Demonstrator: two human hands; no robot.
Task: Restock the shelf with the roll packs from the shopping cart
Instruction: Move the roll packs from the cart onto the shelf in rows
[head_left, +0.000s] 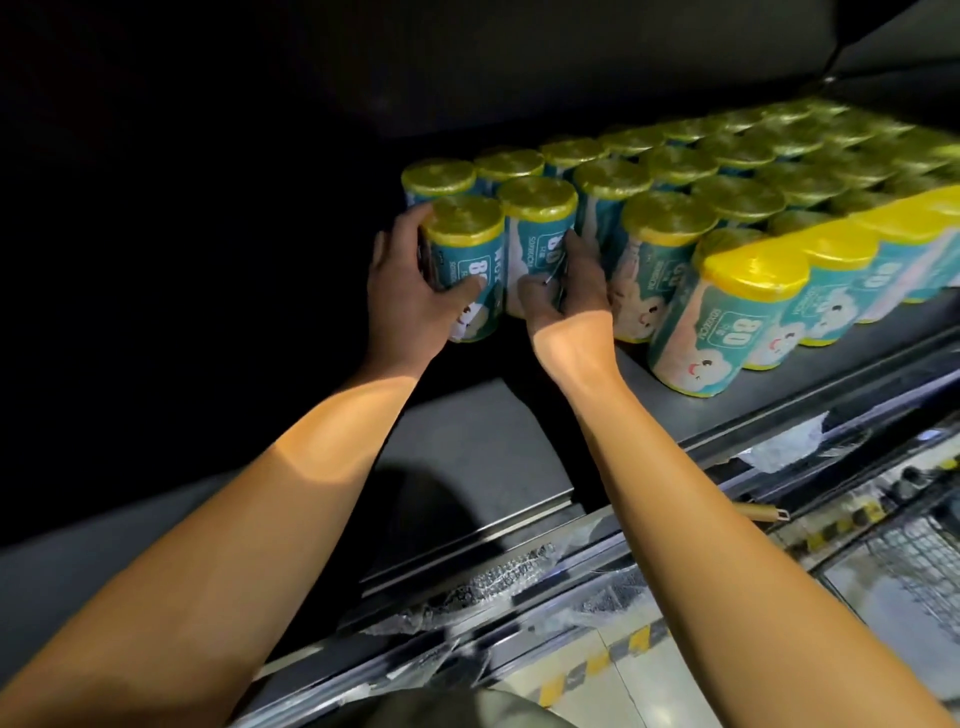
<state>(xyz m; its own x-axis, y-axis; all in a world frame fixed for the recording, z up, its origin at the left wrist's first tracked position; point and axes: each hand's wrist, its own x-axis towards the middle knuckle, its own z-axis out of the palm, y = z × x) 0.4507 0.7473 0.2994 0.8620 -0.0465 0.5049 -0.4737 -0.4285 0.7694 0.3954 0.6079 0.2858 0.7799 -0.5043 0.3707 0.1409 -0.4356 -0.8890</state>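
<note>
Both forearms reach up from the camera over the shopping cart (914, 561), whose wire mesh shows low on the right, toward the dark shelf (467, 457). On that shelf the left hand (410, 296) curls round the outer side of the roll pack (498, 260), thumb across the printed front, while the right hand (571, 291) presses against the pack's opposite side, its fingers tucked between the pack and the next standing row; how far they wrap I cannot tell in the dim light. Beyond and to the right of the grip, stocked packs (727, 208) stand upright in close rows, yellow ends up. Film-wrapped rolls like these probably weigh little and give under pressure, with a slick skin, so a two-sided squeeze low on the barrels looks safer than pinching the wrap.
</note>
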